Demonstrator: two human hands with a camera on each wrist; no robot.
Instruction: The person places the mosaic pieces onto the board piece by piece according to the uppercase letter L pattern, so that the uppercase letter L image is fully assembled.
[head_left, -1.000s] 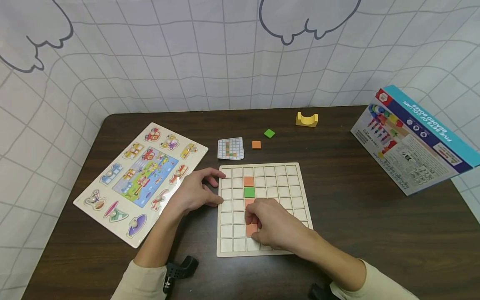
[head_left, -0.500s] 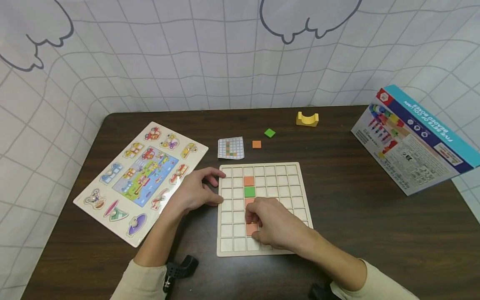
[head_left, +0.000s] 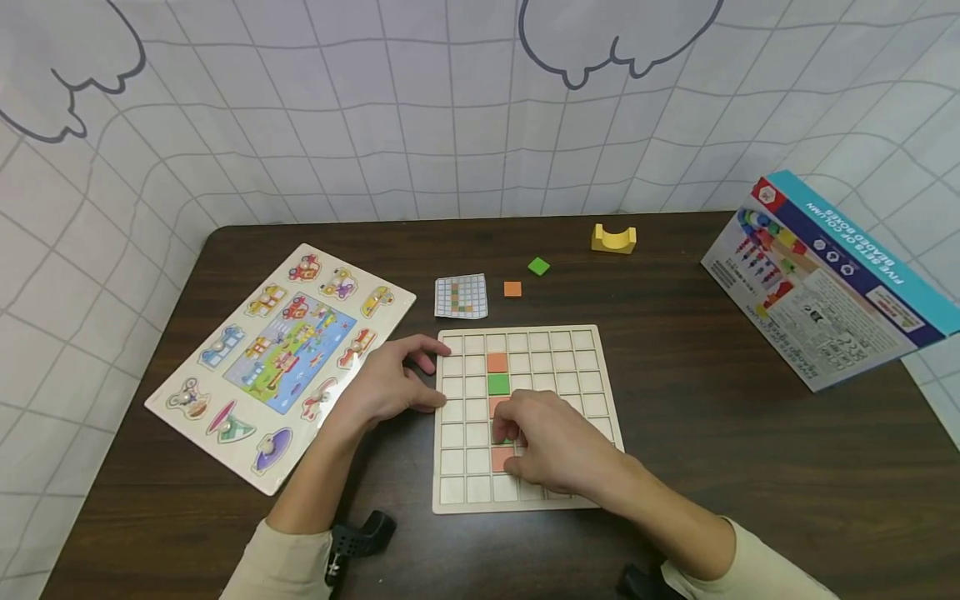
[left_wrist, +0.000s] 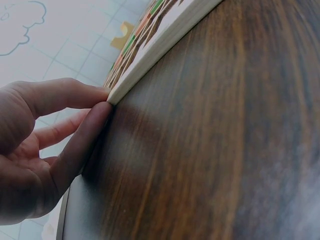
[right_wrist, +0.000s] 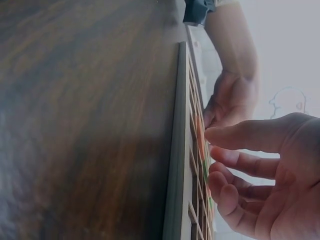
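A pale wooden grid board (head_left: 456,487) lies on the table. One of its columns holds orange and green square tiles, alternating. My left hand (head_left: 393,379) touches the board's left edge with thumb and fingertips spread along it; the left wrist view shows them against the wooden rim. Over the column, my right hand (head_left: 558,442) rests bent fingertips at the lower green tile (head_left: 507,441), which is mostly hidden. Its thumb lies beside the bottom orange tile (head_left: 502,459). Higher up are an orange tile (head_left: 497,362), a green tile (head_left: 498,384) and a partly covered orange one.
Behind the board lie a small pattern card (head_left: 461,297), a loose orange tile (head_left: 512,289) and a loose green tile (head_left: 538,266). A yellow arched block (head_left: 613,240) stands farther back. A knobbed picture puzzle (head_left: 247,333) is at left, a toy box (head_left: 832,292) at right.
My right fingertips have shifted slightly, and a sliver of the green tile beneath them now shows. The left hand stays against the board's edge.
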